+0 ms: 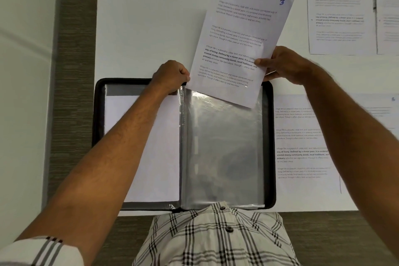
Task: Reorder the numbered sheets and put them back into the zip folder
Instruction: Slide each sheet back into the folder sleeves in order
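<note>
A black zip folder [270, 136] lies open on the white table, its clear plastic sleeves [222, 149] showing on the right half. A white sheet [155, 147] sits in the left half. My right hand [285, 65] pinches the printed sheet numbered 3 [239, 39] at its right edge; the sheet is tilted, its lower corner over the top of the right sleeve. My left hand [172, 76] grips the top edge of the sleeve by the folder's spine.
More printed sheets lie on the table: two at the far right top [339, 11], one beside the folder on the right [302, 142] and another at the right edge [380, 110]. A grey strip [75, 49] borders the table on the left.
</note>
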The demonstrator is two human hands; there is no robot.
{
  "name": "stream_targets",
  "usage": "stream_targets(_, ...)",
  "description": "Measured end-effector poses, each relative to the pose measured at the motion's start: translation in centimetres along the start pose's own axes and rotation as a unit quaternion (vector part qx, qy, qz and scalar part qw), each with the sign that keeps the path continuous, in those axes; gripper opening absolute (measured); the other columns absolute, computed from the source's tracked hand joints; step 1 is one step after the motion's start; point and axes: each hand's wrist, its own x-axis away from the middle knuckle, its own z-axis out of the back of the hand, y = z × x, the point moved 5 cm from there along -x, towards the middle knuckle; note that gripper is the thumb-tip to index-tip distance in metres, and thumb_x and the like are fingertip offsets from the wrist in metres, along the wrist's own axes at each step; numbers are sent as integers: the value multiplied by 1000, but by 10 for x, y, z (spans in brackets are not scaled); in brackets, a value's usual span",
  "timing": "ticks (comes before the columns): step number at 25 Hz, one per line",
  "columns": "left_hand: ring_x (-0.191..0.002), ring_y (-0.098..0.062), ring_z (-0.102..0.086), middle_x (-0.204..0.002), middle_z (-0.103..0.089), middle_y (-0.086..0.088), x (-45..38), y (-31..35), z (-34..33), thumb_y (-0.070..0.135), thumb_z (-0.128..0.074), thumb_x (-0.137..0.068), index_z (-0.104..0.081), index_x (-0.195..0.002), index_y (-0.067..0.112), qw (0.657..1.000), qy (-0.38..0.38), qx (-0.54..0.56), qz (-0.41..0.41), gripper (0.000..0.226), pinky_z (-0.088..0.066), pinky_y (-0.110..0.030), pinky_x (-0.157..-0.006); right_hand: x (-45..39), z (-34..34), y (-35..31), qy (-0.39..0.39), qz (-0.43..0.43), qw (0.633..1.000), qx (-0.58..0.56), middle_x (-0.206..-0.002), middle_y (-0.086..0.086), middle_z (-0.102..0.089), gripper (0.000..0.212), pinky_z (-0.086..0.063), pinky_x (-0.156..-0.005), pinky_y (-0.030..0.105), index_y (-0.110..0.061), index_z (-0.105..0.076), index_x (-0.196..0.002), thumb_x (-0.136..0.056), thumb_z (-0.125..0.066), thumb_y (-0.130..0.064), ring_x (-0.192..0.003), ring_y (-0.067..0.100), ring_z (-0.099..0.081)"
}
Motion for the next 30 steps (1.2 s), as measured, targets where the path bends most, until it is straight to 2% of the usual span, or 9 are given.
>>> stream_targets(3, -90, -17, -69, -85, -72, 8, -3, -2, -2, 23, -77, -85, -69, -72, 31, 1000, -24, -19, -3, 17, -57, -34, -84, -3, 1, 1, -3, -2, 1000, 7, -121, 0, -77, 33, -66, -80, 35, -18, -63, -133, -101, -67, -22, -106, 20, -76)
stream_targets(6, -82, -17, -66, -83, -71, 2, -5, -4, -3, 27, -77, -86, -70, -78, 25, 999, -33, 9, 2, 11, -56, -34, -75, -5, 0, 1, -15, -3, 1000, 13, -123, 1, -76, 36, -66, -79, 34, -17, -62, -137, -102, -66, -21, -107, 20, -76)
stream_targets(8, -78, -17, -62, -88, -72, -7, -7, -4, -3, 33, -73, -89, -71, -87, 14, 999, -14, 37, 2, 19, -56, -38, -76, -5, -2, 1, -25, -4, 999, 21, -124, 0, -75, 36, -65, -78, 33, -16, -61, -137, -102, -65, -20, -107, 19, -76)
stream_targets(11, -77, -18, -64, -84, -71, -3, -6, 2, -4, 33, -69, -94, -70, -91, 8, 994, 23, 105, 8, 26, -55, -37, -79, -10, -6, 1, -43, -9, 997, 67, -127, 0, -74, 40, -64, -87, 37, -16, -62, -138, -100, -68, -24, -111, 21, -74)
stream_targets(14, -79, -16, -67, -88, -73, -4, -6, 7, -2, 27, -68, -96, -71, -94, 8, 982, 48, 181, 16, 19, -58, -37, -84, -14, -15, 4, -66, -22, 990, 126, -124, -4, -74, 33, -58, -91, 36, -21, -66, -132, -100, -69, -25, -112, 21, -70)
stream_targets(19, -94, -29, -74, -98, -76, -11, -5, 2, 0, 25, -69, -95, -71, -96, 4, 972, 59, 227, 27, 22, -61, -45, -89, -15, -24, 8, -104, -45, 979, 168, -118, -6, -75, 13, -55, -93, 33, -26, -73, -110, -98, -72, -23, -107, 23, -67)
stream_targets(22, -82, -23, -71, -96, -76, -12, -6, -3, 0, 24, -69, -95, -69, -89, 2, 969, 54, 237, 29, 22, -60, -40, -83, -14, -28, 6, -114, -64, 969, 211, -121, -2, -75, 32, -53, -101, 37, -18, -72, -123, -93, -78, -27, -114, 26, -67)
stream_targets(26, -73, -19, -64, -85, -73, -15, -6, -4, -1, 22, -69, -95, -67, -84, 0, 977, 49, 208, 24, 24, -58, -39, -76, -13, -28, -6, -56, -27, 988, 141, -112, -9, -75, 27, -51, -65, 11, -20, -71, -123, -97, -74, -28, -85, 2, -73)
stream_targets(30, -59, -8, -50, -67, -56, 1, -5, 2, -4, 19, -69, -96, -60, -74, 7, 990, 6, 140, 2, 26, -45, -21, -60, -13, -23, -6, 11, 11, 995, 101, -115, -9, -75, 25, -49, -58, 8, -20, -70, -124, -102, -66, -33, -79, -1, -71)
